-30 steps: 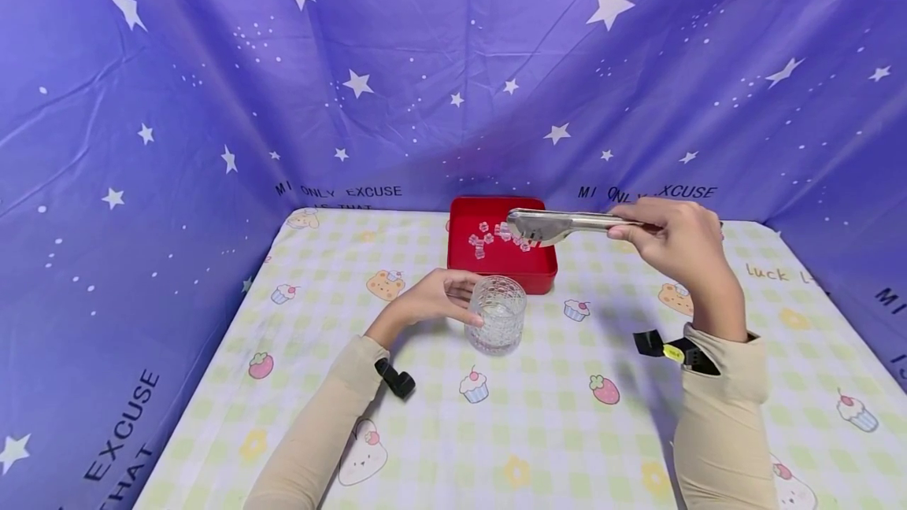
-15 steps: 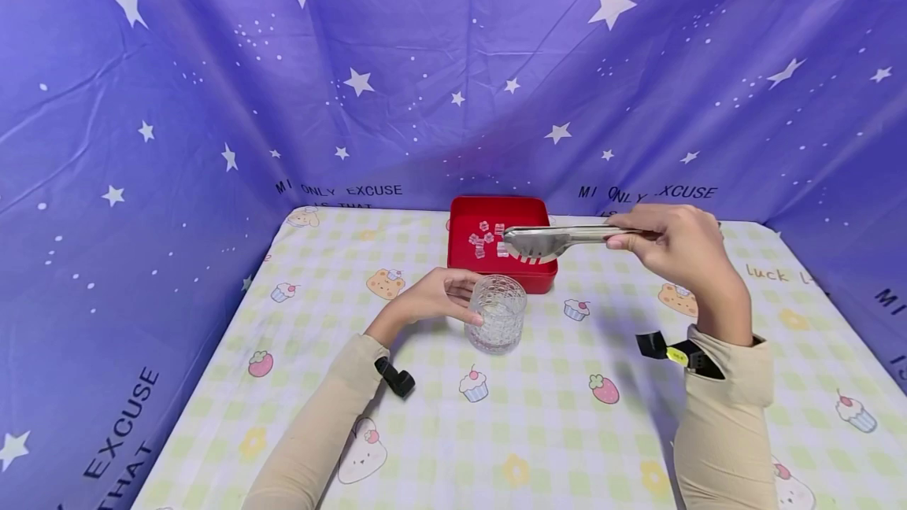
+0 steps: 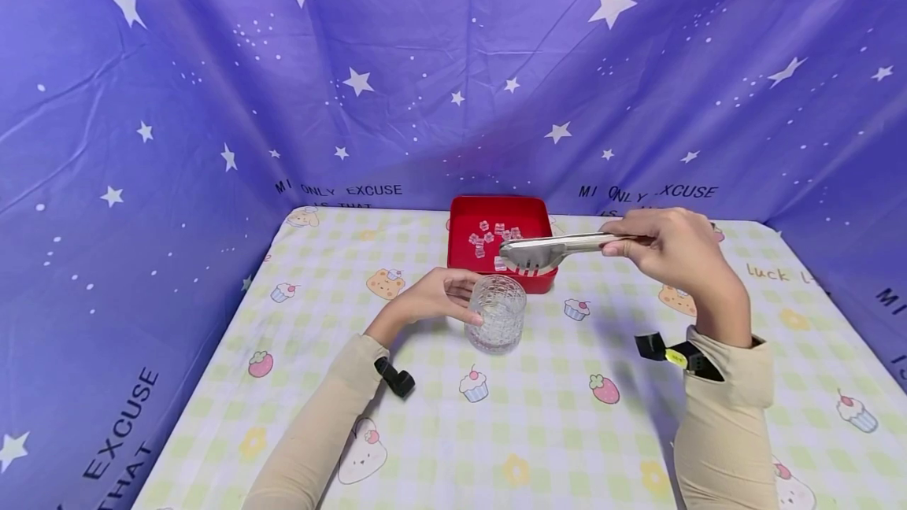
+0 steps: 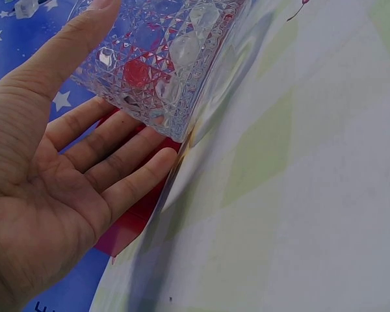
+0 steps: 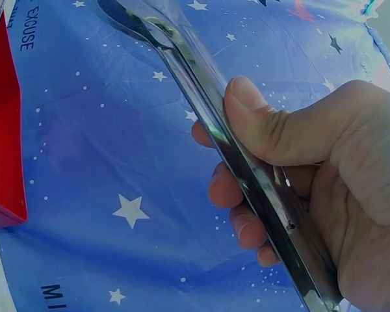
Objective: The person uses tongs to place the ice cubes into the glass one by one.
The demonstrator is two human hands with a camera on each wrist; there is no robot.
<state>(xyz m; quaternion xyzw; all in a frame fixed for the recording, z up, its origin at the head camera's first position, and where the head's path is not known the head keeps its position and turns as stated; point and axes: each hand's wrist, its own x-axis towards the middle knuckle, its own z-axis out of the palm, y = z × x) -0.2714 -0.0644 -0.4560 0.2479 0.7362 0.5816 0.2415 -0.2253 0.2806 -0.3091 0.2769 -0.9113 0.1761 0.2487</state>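
Two arms of the steel tongs (image 3: 560, 246) lie close together in the right hand (image 3: 662, 246), thumb along one side and fingers curled round the other. From this grip the tongs' long axis runs leftward and slightly down, bringing the toothed ends over the near part of the red tray (image 3: 464, 258). A clear piece (image 3: 500, 264) shows right at their tips; whether it is pinched, I cannot tell. Other small clear pieces (image 3: 479, 252) lie in the tray, left of the grip and mostly beyond the tips.

The relation that seems to count is tips to tumbler: the patterned glass tumbler (image 3: 498, 317) stands upright left of the grip, just on the wearer's side of the tips. The left hand (image 3: 434, 295) is nearer to it, with thumb and fingers cupped about its left side.

Below the right hand, a yellow label (image 3: 676, 358) on the wrist strap is too small to read. Farther out, the starry curtain (image 3: 425, 140) reads "MI ONLY EXCUSE IS THAT"; rightward, the tablecloth (image 3: 553, 415) reads "Luck L", then breaks off.
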